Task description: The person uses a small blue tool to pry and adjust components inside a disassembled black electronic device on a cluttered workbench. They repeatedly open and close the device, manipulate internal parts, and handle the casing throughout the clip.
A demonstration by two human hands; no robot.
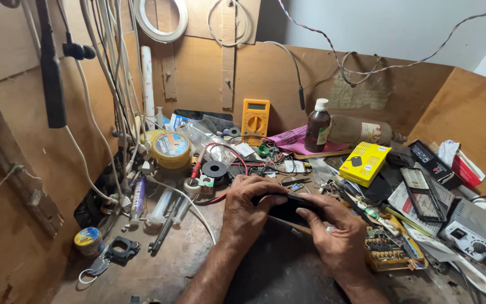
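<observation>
Head view: cluttered workbench (158,264); both hands at centre front
Phone: small black phone (288,207) between the hands; long axis left to right
Left hand (247,207): grasps phone's left end
Right hand (336,228): grasps its right end; equally near
Beyond: yellow meter (255,118), brown bottle (317,129)

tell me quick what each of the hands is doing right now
Left hand: closed around the left end of a small black device.
Right hand: closed on the right end of the same black device.

Yellow box (365,162) beside brown labelled bottle (317,130)
</observation>
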